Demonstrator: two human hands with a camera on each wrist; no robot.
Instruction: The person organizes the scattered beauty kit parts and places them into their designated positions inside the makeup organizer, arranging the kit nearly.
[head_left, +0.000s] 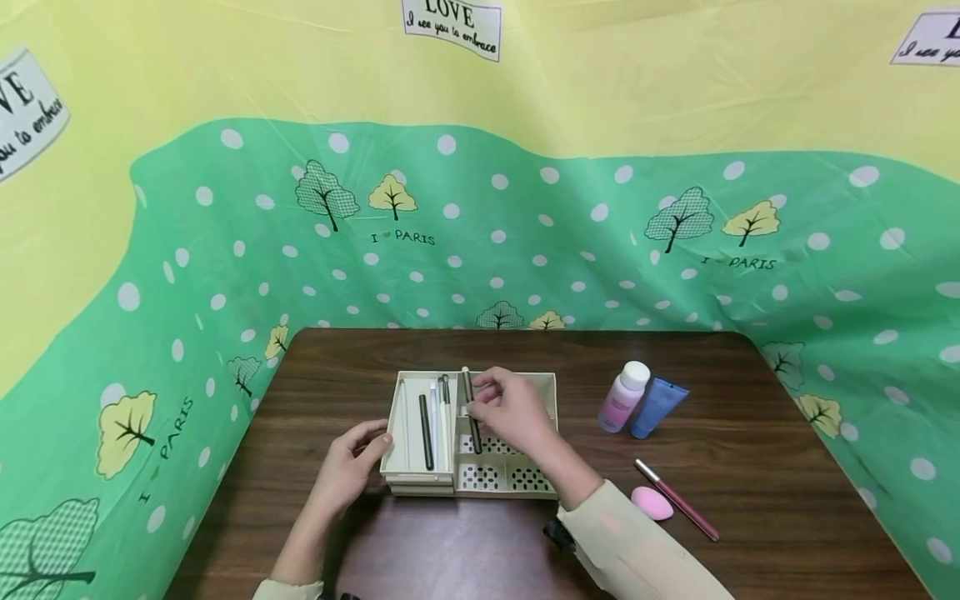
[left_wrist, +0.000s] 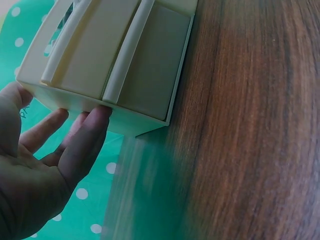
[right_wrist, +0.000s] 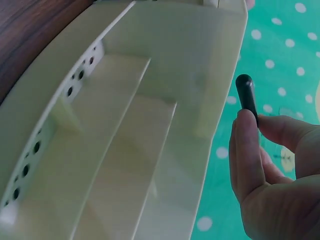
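A cream cosmetics organizer (head_left: 423, 490) stands on the table, with stacked drawer fronts (left_wrist: 145, 55) showing in the left wrist view. My left hand (head_left: 347, 462) holds its left side near the front corner, thumb at the upper edge and fingertips (left_wrist: 95, 117) against the side wall. Over the organizer's middle, my right hand (head_left: 516, 414) pinches a dark pen-like stick (head_left: 474, 435) with a pale upper tip. Its rounded black end (right_wrist: 244, 84) pokes out past thumb and fingers. The left top tray (head_left: 411, 458) holds a black pen (head_left: 426, 432) and several slim, pale-handled sticks (head_left: 442, 433).
Perforated, divided compartments (head_left: 506, 457) make up the organizer's right part. To the right stand a pink bottle (head_left: 624, 400) with a white cap and a blue tube (head_left: 660, 408). Nearer lie a pink makeup sponge (head_left: 651, 503) and a red-handled stick (head_left: 678, 502). A patterned cloth (head_left: 525, 242) surrounds the table.
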